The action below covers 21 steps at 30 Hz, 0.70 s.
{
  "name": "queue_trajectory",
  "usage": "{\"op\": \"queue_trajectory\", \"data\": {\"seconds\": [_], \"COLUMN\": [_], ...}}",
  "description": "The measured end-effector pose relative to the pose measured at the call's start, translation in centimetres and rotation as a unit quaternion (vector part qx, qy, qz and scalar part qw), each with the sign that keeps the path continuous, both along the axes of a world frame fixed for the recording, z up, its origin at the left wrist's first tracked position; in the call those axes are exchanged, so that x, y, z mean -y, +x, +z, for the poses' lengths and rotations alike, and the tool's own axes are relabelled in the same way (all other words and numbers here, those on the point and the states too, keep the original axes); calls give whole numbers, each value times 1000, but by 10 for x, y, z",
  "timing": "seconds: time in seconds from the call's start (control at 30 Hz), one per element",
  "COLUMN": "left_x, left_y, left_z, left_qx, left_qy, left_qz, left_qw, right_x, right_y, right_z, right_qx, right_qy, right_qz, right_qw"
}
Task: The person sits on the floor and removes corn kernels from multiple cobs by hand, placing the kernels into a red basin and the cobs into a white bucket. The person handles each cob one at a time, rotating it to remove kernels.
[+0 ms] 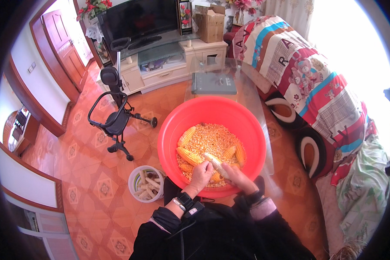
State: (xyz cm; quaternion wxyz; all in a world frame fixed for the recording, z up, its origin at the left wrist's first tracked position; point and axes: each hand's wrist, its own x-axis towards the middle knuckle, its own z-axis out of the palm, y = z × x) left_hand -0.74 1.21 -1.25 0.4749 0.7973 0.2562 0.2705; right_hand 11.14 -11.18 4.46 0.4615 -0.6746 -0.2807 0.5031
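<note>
A mostly bare, pale corn cob (215, 163) is in my right hand (239, 177), gripped near its lower end and tilted over a large red plastic basin (211, 109). Beside the cob's upper half, my left hand (201, 176) has its fingers curled in; whether it touches the cob or pinches any kernels is not clear. Loose yellow corn kernels (208, 138) cover the basin's bottom. Several ears with kernels lie on them, among them one ear (188, 156) left of my left hand and another ear (240, 154) by the right wall.
A white bucket (134, 192) of stripped cobs (152, 185) stands on the floor, left of the basin. Behind the basin is a glass table (247, 81) bearing a dark box (213, 83). A wheeled black seat frame (117, 125) stands left; a covered sofa (312, 84) runs along the right.
</note>
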Motion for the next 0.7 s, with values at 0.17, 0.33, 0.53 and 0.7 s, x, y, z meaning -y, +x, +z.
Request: {"op": "queue_trajectory", "data": {"seconds": [0.17,0.33,0.53,0.7], "left_x": [1,1,2,-2], "left_y": [1,2,0,-2], "left_z": [-1,-1,3,5], "left_qx": [49,68,72,84], "left_qy": [-26,-172,-234,-360], "left_qz": [39,6,15,8], "left_qw": [998,983,969,929], "right_x": [-3,-8,-9,-8], "right_y": [-2,-2,-7,-6], "right_z": [-11,-24,-29,-25], "right_qx": [42,94,183,131], "right_qy": [23,5,23,21], "right_qz": [-13,-37,-33,-33], "right_qw": [999,995,982,991]}}
